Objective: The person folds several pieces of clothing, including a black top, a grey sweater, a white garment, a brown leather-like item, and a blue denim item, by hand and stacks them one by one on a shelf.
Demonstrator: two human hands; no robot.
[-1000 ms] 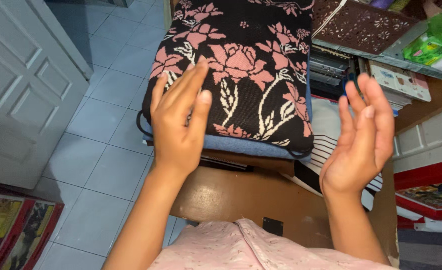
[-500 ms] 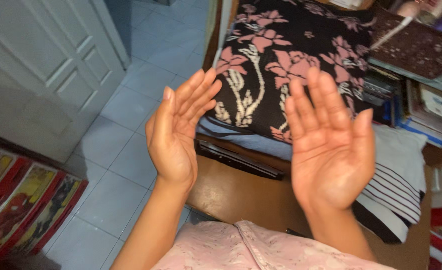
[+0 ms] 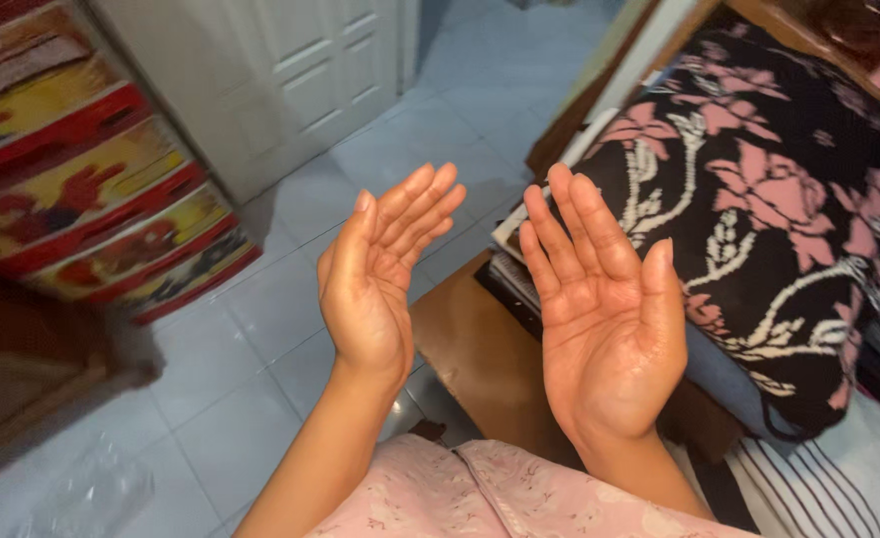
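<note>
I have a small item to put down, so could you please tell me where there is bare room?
Bare brown table top lies between the raised hands, bordered by the floral fabric pile. The striped cloth and fabric crowd the right. Both the left hand and right hand are empty.

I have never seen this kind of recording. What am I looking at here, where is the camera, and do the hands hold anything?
The camera sits on a person's head and looks down, so you see that person's own two bare hands. The left hand and the right hand are raised, palms up and fingers spread, and both are empty. Beneath them is a brown wooden table. On it, to the right, lies a folded black cloth with pink flowers on top of a stack. The floor has pale blue tiles, with a white door behind and a blurred red and yellow drawer unit at left.
</note>
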